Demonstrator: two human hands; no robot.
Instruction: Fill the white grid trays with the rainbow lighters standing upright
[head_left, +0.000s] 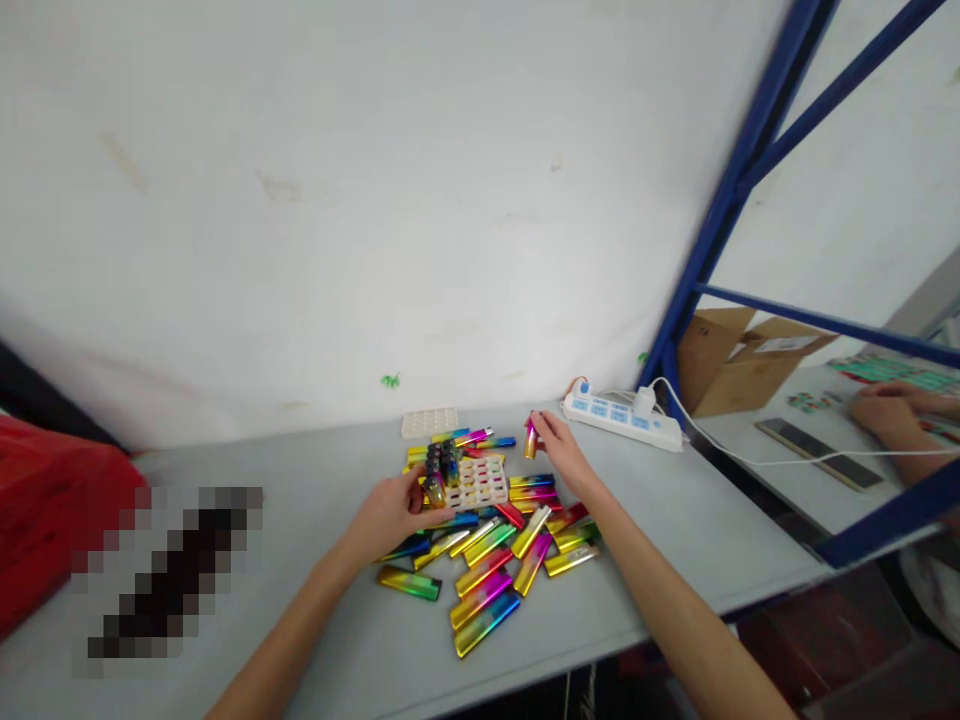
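Observation:
My left hand (397, 510) is closed on the left end of a white slotted tray (480, 483), held tilted over the table. Several lighters (441, 462) with black tops stand packed in the tray's left slots; slots on its right side show no lighters. My right hand (556, 443) pinches a single pink and gold lighter (530, 440) upright, a little to the right of the tray and apart from it. Many loose shiny lighters (484, 571) in gold, pink, blue, green and red lie scattered under and in front of the tray.
A second white slotted tray (429, 422) lies by the wall. To the right are a white power strip (622, 417) with cables and a blue metal frame (705, 230). Beyond it are a cardboard box (720, 365), a phone (817, 453) and another person's hands (892, 408). A red bag (60, 510) is at left.

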